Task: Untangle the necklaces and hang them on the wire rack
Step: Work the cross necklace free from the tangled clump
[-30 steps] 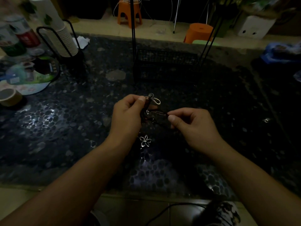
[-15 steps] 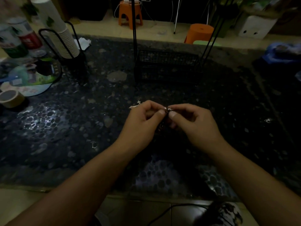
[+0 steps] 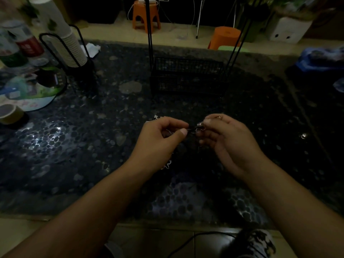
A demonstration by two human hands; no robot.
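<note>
- Nearest us, both forearms reach in over the dark pebble-patterned table (image 3: 74, 146), hands meeting just above its middle.
- Left hand (image 3: 160, 138) is pinched closed, thumb against forefinger, on a dark strand of the necklaces (image 3: 194, 129); right hand (image 3: 227, 138) pinches the other end of that short stretch, fingers curled in, right beside it.
- A silvery flower-shaped charm (image 3: 167, 165) dangles below the left wrist, and a bit of bright chain (image 3: 156, 117) pokes out behind the left knuckles.
- My read: we're early, with untangling under way and nothing freed yet as far as I can see.
- Farther back, the wire rack (image 3: 188, 77) stands well apart from the hands, no necklace visible on it; hanging is all still to come.
- Hard to call: the light is dim, the cord nearly vanishes against the table, so how many necklaces there are and where the knot sits is anyone's guess. The rack's upper rods run out of frame.
</note>
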